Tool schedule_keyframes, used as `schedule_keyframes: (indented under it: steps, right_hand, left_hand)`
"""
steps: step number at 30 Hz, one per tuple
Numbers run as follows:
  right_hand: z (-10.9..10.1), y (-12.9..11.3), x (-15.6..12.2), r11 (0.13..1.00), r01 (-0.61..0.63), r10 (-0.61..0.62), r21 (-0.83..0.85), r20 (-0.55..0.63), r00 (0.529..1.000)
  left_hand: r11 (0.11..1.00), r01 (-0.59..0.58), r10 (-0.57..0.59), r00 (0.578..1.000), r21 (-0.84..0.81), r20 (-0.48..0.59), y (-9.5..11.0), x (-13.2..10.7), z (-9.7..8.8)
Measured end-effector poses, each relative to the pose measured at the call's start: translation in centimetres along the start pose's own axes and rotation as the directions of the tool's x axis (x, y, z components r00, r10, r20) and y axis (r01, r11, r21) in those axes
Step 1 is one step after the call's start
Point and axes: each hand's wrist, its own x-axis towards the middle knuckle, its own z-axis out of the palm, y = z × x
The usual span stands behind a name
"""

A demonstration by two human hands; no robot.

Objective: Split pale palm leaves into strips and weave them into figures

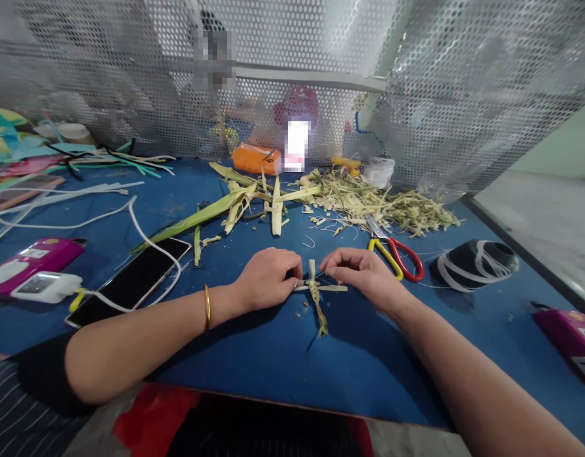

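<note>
Your left hand (268, 279) has its grip clenched on the left arm of a small cross-shaped woven leaf piece (316, 293), with the fingertips pinching it. Your right hand (363, 271) pinches the piece's right arm, fingers curled in. The piece sits between your two hands, low over the blue worktop (273, 362), and its thin tail points back toward you. Whether the tail touches the worktop cannot be told. A gold bangle (207, 308) circles your left wrist. Just beyond your right hand lie scissors (397, 254) with one red and one yellow handle, and a black spool (474, 263) wound with white thread sits to their right. A dark phone (130, 282) lies near your left forearm with a white cable across it. Further back, cut leaf scraps (368, 200) are heaped before the perforated screen (463, 95).
</note>
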Motion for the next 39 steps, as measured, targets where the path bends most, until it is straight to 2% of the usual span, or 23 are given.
schedule_keyframes:
  steps: [4,7,9,12,15,18,21,26,33,36,39]
  right_hand:
    - [0.5,0.4,0.1,0.989,0.043,-0.052,0.142,0.065,0.997]
    - [0.6,0.7,0.2,0.986,0.014,-0.030,0.164,0.093,0.995]
    - [0.8,0.7,0.3,0.988,0.010,-0.024,0.151,0.086,0.996]
    - [1.0,0.8,0.4,0.987,0.017,-0.031,0.161,0.088,0.996]
    - [1.2,0.9,0.3,0.987,0.025,-0.039,0.162,0.086,0.996]
    - [1.3,0.9,0.3,0.991,0.033,-0.043,0.126,0.079,0.996]
    - [1.2,0.9,0.3,0.995,0.040,-0.048,0.089,0.081,0.996]
    - [1.1,1.1,0.2,0.997,0.054,-0.060,0.056,0.115,0.992]
    - [1.5,1.1,0.1,0.981,0.130,-0.116,-0.141,0.106,0.988]
    - [1.5,1.1,0.1,0.971,0.134,-0.117,-0.198,0.097,0.988]
    - [1.3,1.2,0.1,0.977,0.119,-0.102,-0.179,0.102,0.990]
  left_hand:
    - [0.998,0.034,-0.034,0.999,-0.056,0.004,-0.1,0.1,0.1]
    - [0.962,0.119,-0.117,0.993,-0.245,0.023,-0.2,0.2,0.1]
    - [0.878,0.168,-0.170,0.985,-0.448,0.035,-0.2,0.3,0.1]
    - [0.696,0.164,-0.177,0.983,-0.699,0.055,-0.2,0.5,0.3]
    - [0.526,0.182,-0.162,0.980,-0.831,0.112,0.1,0.5,0.4]
    - [0.444,0.204,-0.168,0.975,-0.872,0.143,0.3,0.5,0.4]
    - [0.464,0.210,-0.154,0.976,-0.860,0.155,0.4,0.6,0.2]
    - [0.578,0.219,-0.129,0.976,-0.786,0.177,0.4,0.8,0.2]
    - [0.677,0.220,-0.133,0.975,-0.702,0.177,0.1,1.0,0.3]
    - [0.698,0.208,-0.122,0.977,-0.685,0.172,0.0,1.0,0.2]
    - [0.688,0.229,-0.138,0.973,-0.689,0.185,0.1,1.0,0.2]
